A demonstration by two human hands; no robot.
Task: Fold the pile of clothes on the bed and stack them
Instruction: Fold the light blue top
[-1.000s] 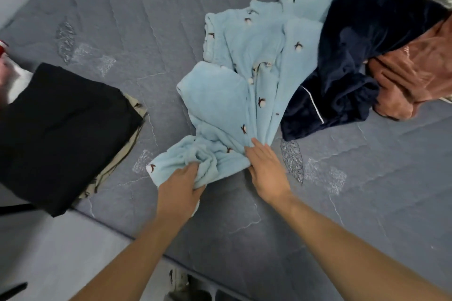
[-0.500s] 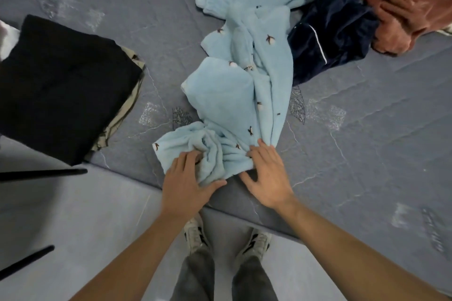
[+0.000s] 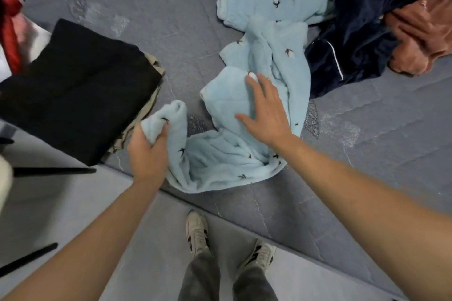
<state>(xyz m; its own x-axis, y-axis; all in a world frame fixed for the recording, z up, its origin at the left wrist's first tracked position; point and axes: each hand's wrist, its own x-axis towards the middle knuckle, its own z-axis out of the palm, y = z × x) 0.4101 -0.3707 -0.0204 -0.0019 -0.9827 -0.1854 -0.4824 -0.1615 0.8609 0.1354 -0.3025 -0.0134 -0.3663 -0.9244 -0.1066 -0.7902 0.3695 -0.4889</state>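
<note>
- Pale blue fleece garment, printed with small dark sprigs, lies rumpled at the near edge of the grey mattress, running from under our hands away toward the unfolded heap.
- Our left hand is clenched round one bunched end of the garment, lifting it just clear of the mattress; the folded black piece topping the finished stack sits just to the outside of this hand.
- Our right hand lies flat with fingers spread, pressing on the middle of the garment and gripping nothing.
- Beyond the right hand, the far part of the garment touches a navy garment with white piping; a rust-coloured cloth lies further out to that side. Both are still unfolded.
- We judge the step in hand to be spreading the garment, one end held, the middle pinned, before any fold is made.
- The next move, as we read it, calls for drawing the gripped end outward to take out the twist, and pulling the far part free of the navy garment so the whole piece lies flat.
- Thick, limp fleece is likely to bunch again unless smoothed.
</note>
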